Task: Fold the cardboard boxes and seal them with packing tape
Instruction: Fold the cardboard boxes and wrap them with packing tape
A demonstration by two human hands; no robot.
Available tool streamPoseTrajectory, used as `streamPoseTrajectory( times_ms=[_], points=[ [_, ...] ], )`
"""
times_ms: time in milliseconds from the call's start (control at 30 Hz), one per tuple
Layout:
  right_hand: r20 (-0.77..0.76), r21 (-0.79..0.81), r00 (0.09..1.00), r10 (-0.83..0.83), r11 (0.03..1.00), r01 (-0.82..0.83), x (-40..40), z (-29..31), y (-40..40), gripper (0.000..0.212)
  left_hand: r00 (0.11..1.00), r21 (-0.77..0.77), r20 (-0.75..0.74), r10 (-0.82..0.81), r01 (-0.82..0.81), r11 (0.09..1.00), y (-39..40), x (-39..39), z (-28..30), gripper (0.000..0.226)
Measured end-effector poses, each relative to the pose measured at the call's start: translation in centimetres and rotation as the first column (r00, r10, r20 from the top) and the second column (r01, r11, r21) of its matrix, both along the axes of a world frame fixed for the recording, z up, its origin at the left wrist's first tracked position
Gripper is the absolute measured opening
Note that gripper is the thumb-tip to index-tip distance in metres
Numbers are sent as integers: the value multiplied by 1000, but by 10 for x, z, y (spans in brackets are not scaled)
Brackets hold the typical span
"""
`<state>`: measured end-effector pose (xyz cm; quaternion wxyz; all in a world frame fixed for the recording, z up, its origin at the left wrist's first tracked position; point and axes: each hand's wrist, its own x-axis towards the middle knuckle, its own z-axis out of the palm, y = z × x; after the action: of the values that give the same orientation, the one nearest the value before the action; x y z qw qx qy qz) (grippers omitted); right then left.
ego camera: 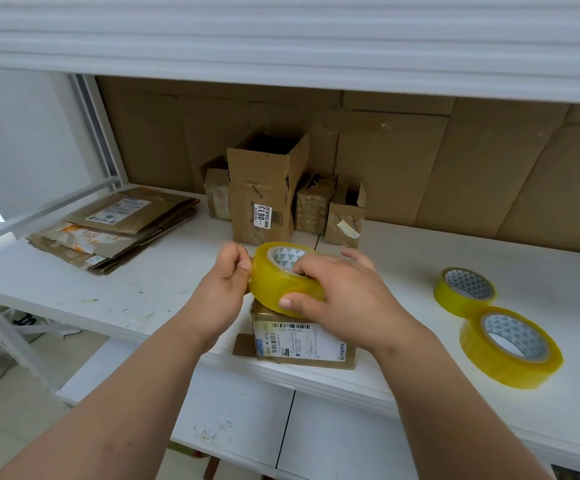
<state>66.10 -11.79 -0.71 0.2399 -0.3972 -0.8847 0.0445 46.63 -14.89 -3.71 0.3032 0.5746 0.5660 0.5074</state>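
A yellow tape roll (281, 282) is held tilted just above a small labelled cardboard box (299, 341) lying at the white shelf's front edge. 2 more tape rolls (510, 344) lie flat to the right; flattened boxes (115, 230) are stacked left.

"0613" on a white sticker (263, 217) on the tall open box (264, 192), other labels' print too small to read

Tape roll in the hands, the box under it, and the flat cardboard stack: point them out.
Tape roll (281, 289): head view, yellow outer band.
Box (300, 344): head view, labelled top face.
Flat cardboard stack (115, 233): head view, top sheet.
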Motion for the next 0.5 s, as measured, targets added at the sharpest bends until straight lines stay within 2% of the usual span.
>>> streamPoseTrajectory(
  times_ms=[67, 200, 300, 367, 467, 500],
  points=[
    [-20, 17, 1000, 4, 1000, -3, -2, 0, 0, 31, 999, 23, -23, 37, -36, 999, 1, -1, -4, 19],
    [-64, 36, 996, -63, 997, 66, 14, -3, 9, 40, 996, 4, 50, 77, -77, 997, 2, 3, -9, 20],
    [-42, -45, 993, -107, 993, 105, 29, 3, 13, 49, 998, -3, -27, 60, -60, 998, 6, 10, -7, 21],
    [29, -91, 996, -83, 992, 85, 31, 8, 15, 40, 997, -15, -54, 49, -50, 999, 8, 13, -4, 21],
    [108, -156, 994, -24, 987, 40, 33, 14, 17, 12, 999, -30, -28, 30, -31, 999, 8, 12, -1, 20],
    [122, -162, 993, -8, 986, 28, 35, 14, 17, 11, 999, -33, -25, 27, -28, 999, 8, 11, -1, 20]
  ],
)
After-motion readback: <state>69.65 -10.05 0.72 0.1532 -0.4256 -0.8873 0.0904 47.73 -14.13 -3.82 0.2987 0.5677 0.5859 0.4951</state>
